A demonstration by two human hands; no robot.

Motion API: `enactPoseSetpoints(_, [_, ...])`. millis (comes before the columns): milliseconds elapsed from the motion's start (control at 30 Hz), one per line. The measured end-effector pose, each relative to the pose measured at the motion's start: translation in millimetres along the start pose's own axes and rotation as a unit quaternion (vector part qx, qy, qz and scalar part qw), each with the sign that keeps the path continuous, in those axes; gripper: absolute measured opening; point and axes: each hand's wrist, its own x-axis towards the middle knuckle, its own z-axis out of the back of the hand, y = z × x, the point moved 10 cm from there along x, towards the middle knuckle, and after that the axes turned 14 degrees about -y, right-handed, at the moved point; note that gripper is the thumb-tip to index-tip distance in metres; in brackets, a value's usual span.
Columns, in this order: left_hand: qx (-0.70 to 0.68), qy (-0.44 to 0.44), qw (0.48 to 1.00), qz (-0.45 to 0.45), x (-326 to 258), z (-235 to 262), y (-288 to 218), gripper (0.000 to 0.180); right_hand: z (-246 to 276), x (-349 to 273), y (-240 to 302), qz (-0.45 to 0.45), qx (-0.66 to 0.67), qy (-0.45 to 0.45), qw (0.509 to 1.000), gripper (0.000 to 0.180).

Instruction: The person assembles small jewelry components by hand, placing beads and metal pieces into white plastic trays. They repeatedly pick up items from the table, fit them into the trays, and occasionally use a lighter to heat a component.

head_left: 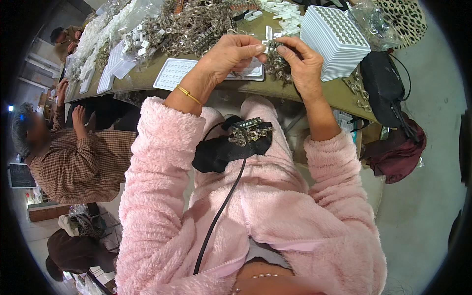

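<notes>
Both my hands meet above the near edge of the table. The fingers of my left hand (228,55) are pinched together at the tips; whatever is between them is too small to make out. Opposite it, my right hand (306,64) grips a bunch of small shiny metal-and-clear parts (278,69) between thumb and fingers. A small white plastic piece (269,33) shows upright just beyond the fingertips; I cannot tell whether a hand touches it. On my lap, a black cloth (216,155) carries several more shiny parts (250,133).
A large heap of shiny parts (194,27) covers the table's far side, with white pieces (285,14) beside it. White trays (173,73) lie near the edge; a tall tray stack (327,49) stands right. A black bag (386,88) hangs at right. A co-worker (81,162) sits left.
</notes>
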Motion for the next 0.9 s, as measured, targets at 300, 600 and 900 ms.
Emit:
enactPoseSetpoints(300, [0.18,-0.065,0.971,-0.145,5,-1,-22,0.014,0,4,-10,-0.051,0.021,0.016,0.998,0.017])
enactPoseSetpoints(600, [0.209,-0.026,0.965,-0.158,12,-6,-20,0.015,2,4,-6,-0.021,-0.001,0.023,1.0,0.019])
enactPoseSetpoints(900, [0.227,-0.088,0.951,-0.191,14,-3,-30,0.018,-6,1,4,0.044,-0.049,0.057,0.996,0.021])
